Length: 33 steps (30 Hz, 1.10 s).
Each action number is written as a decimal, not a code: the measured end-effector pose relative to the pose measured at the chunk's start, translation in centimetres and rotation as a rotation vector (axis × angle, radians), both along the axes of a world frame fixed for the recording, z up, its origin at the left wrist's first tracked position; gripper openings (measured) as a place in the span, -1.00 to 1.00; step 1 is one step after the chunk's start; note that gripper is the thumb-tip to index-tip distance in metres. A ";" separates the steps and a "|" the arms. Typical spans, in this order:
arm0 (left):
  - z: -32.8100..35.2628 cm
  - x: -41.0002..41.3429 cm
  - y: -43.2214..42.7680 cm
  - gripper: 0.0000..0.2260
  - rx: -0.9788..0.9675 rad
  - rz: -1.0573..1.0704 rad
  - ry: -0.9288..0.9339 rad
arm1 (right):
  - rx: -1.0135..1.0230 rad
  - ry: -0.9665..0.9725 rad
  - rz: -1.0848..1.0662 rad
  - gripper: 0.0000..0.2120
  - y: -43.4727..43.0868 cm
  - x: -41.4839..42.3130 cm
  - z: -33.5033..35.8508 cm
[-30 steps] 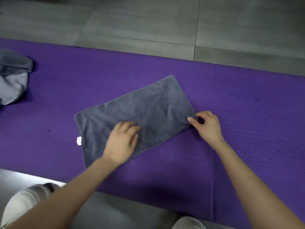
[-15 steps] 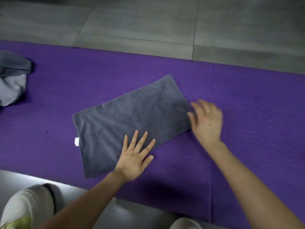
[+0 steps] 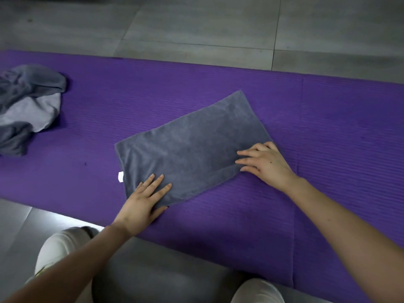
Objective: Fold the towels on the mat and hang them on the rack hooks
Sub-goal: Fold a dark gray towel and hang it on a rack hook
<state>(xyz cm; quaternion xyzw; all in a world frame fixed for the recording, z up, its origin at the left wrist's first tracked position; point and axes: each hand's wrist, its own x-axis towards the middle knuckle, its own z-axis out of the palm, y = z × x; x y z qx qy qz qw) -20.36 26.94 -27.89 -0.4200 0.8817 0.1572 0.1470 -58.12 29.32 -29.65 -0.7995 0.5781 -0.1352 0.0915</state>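
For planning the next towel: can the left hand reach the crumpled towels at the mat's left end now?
Probably yes, with a stretch. The left hand lies flat on the folded towel, holding nothing, and only bare mat separates it from the crumpled towels.

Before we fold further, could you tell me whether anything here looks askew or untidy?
The grey towel lies diagonal to the purple mat's edges, and a crumpled towel heap sits unfolded at its left end.
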 end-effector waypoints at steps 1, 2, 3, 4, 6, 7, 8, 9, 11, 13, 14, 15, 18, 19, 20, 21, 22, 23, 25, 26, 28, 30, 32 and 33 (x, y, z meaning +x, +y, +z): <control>0.2 0.3 -0.1 -0.50 0.013 -0.010 0.027 | -0.024 -0.022 -0.025 -0.50 0.1 0.2 0.3; 0.2 0.8 -0.3 -0.45 0.019 -0.037 0.039 | -0.039 -0.042 -0.050 -0.46 0.5 0.4 0.8; 0.2 1.3 -0.4 -0.34 0.028 -0.083 0.051 | -0.043 -0.060 -0.073 -0.46 0.9 0.6 1.2; 0.4 1.6 -0.6 -0.24 0.051 -0.132 0.049 | -0.054 -0.068 -0.084 -0.49 1.5 0.6 1.6; 1.6 2.1 -1.1 -0.24 0.075 -0.200 0.053 | -0.010 -0.056 -0.068 -0.52 3.1 0.7 2.5; 2.4 2.0 -1.5 -0.34 0.140 -0.167 0.069 | 0.097 -0.064 -0.052 -0.49 4.1 0.8 3.1; 3.5 1.8 -2.1 -0.44 0.250 -0.104 0.079 | 0.244 -0.094 -0.054 -0.49 5.2 0.7 3.7; 4.4 1.4 -2.9 -0.54 0.344 -0.043 0.068 | 0.393 -0.115 -0.068 -0.54 6.2 0.7 4.5; 6.2 0.4 -4.7 -0.75 0.466 0.025 0.059 | 0.589 -0.172 -0.078 -0.79 8.1 0.1 5.4; 7.5 -0.4 -6.5 -0.89 0.517 0.072 0.056 | 0.668 -0.317 -0.148 -0.93 9.3 -0.8 5.8; 8.0 -0.7 -7.3 -0.90 0.517 0.107 0.083 | 0.658 -0.394 -0.223 -0.96 9.7 -1.5 5.7; 8.3 -1.0 -8.1 -0.90 0.509 0.154 0.129 | 0.638 -0.463 -0.303 -0.84 9.9 -2.2 5.5; 8.7 -1.7 -9.4 -0.91 0.495 0.314 0.312 | 0.679 -0.455 -0.396 -0.52 11.2 -3.5 5.9; 8.4 -1.9 -9.6 -0.91 0.503 0.362 0.343 | 0.696 -0.366 -0.370 -0.54 11.7 -3.5 5.9; 8.1 -2.1 -9.7 -0.91 0.509 0.403 0.357 | 0.680 -0.257 -0.338 -0.59 12.2 -3.6 5.7; 7.6 -2.2 -9.8 -0.92 0.501 0.429 0.364 | 0.644 -0.184 -0.330 -0.65 12.5 -3.7 5.6; 7.3 -2.3 -9.9 -0.91 0.487 0.450 0.375 | 0.595 -0.193 -0.359 -0.70 12.5 -3.9 5.6; 7.1 -2.3 -10.1 -0.91 0.470 0.468 0.389 | 0.557 -0.303 -0.429 -0.78 12.4 -4.3 5.6; 6.7 -2.2 -10.9 -0.90 0.440 0.528 0.447 | 0.488 -0.667 -0.594 -0.88 11.6 -5.0 6.3; 6.5 -2.0 -11.3 -0.91 0.427 0.564 0.480 | 0.428 -0.803 -0.659 -0.89 11.0 -5.3 6.6; 6.1 -1.9 -12.2 -0.90 0.380 0.615 0.520 | 0.371 -0.933 -0.775 -0.92 9.5 -5.9 6.5; 5.6 -2.0 -12.9 -0.90 0.335 0.625 0.532 | 0.359 -0.945 -0.856 -0.89 7.9 -5.9 6.1; 4.9 -2.8 -13.3 -0.87 0.294 0.623 0.532 | 0.335 -0.813 -0.918 -0.69 6.6 -6.1 4.9; 4.4 -3.2 -13.5 -0.87 0.266 0.626 0.518 | 0.339 -0.673 -0.938 -0.55 6.2 -6.2 4.3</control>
